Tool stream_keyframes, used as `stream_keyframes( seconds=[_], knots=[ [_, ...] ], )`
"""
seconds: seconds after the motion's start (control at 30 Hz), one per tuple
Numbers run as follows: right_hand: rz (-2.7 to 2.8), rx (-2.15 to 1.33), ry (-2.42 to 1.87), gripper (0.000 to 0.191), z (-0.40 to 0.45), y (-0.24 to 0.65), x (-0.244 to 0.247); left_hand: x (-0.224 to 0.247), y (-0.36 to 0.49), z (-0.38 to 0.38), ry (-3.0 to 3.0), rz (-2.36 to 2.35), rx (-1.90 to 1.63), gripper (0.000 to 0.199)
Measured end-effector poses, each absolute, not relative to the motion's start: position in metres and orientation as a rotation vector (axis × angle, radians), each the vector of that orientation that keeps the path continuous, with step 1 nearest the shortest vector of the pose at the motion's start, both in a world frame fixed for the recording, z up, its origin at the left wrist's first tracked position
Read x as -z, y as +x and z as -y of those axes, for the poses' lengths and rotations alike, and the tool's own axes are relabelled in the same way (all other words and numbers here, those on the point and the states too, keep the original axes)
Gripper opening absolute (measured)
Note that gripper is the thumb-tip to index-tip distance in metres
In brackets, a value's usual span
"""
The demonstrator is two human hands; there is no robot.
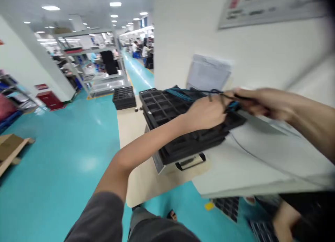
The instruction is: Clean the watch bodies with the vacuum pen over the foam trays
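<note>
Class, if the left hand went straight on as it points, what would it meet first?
Likely the right hand, close ahead of the left hand, though blur leaves the depth between them unclear.

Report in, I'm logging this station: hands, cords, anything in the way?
Left hand and right hand closed on dark cords, finger detail blurred. Stacked black trays below, blue-striped bundle lying across them.
</note>
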State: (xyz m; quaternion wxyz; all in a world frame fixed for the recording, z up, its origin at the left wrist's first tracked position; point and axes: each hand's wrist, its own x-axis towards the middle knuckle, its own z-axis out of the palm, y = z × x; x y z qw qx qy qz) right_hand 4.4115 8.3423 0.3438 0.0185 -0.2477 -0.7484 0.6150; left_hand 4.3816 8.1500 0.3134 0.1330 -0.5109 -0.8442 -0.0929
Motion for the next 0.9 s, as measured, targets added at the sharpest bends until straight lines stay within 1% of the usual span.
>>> stream_keyframes(
  seconds=[0.03,0.07,0.13,0.17,0.2,0.27,0.33,0.4,0.43,0.5,0.6,0.7,0.77,0.83,0.9],
  knots=[
    [2.344,-1.915,-0.730,0.037,-8.344,4.411,-0.353,-0.304,4.390,-8.146,-1.496,2.491,0.267,0.053],
    [2.353,-1.952,-0.676,0.042,-8.345,4.409,-0.363,-0.293,4.396,-8.144,-1.485,2.556,0.222,0.060],
    [2.325,-2.030,-0.473,0.047,-8.346,4.401,-0.383,-0.273,4.400,-8.144,-1.511,2.660,0.032,0.084],
    [2.334,-2.015,-0.424,0.046,-8.346,4.397,-0.392,-0.265,4.399,-8.146,-1.517,2.658,-0.048,0.096],
    [2.358,-1.980,-0.397,0.044,-8.346,4.396,-0.400,-0.258,4.397,-8.149,-1.524,2.649,-0.108,0.100],
    [2.376,-1.929,-0.403,0.045,-8.344,4.407,-0.410,-0.251,4.393,-8.154,-1.526,2.618,-0.180,0.092],
    [2.394,-1.844,-0.350,0.052,-8.345,4.442,-0.409,-0.248,4.390,-8.157,-1.523,2.604,-0.211,0.083],
    [2.406,-1.765,-0.269,0.041,-8.356,4.493,-0.394,-0.247,4.390,-8.159,-1.512,2.601,-0.232,0.080],
    [2.403,-1.723,-0.292,0.038,-8.364,4.520,-0.380,-0.246,4.390,-8.160,-1.500,2.603,-0.240,0.079],
    [2.386,-1.639,-0.299,0.044,-8.383,4.568,-0.337,-0.246,4.388,-8.162,-1.482,2.615,-0.252,0.078],
    [2.481,-1.526,-0.283,0.057,-8.397,4.601,-0.235,-0.246,4.383,-8.168,-1.511,2.658,-0.235,0.074],
    [2.468,-1.430,-0.233,0.065,-8.386,4.577,-0.112,-0.246,4.380,-8.173,-1.524,2.715,-0.252,0.073],
    [2.400,-1.420,-0.228,0.070,-8.371,4.545,-0.041,-0.244,4.380,-8.175,-1.502,2.743,-0.281,0.078],
    [2.328,-1.420,-0.224,0.074,-8.359,4.514,0.010,-0.240,4.381,-8.176,-1.485,2.779,-0.249,0.084],
    [2.271,-1.442,-0.227,0.076,-8.353,4.491,0.045,-0.235,4.382,-8.178,-1.473,2.836,-0.150,0.085]
  ],
)
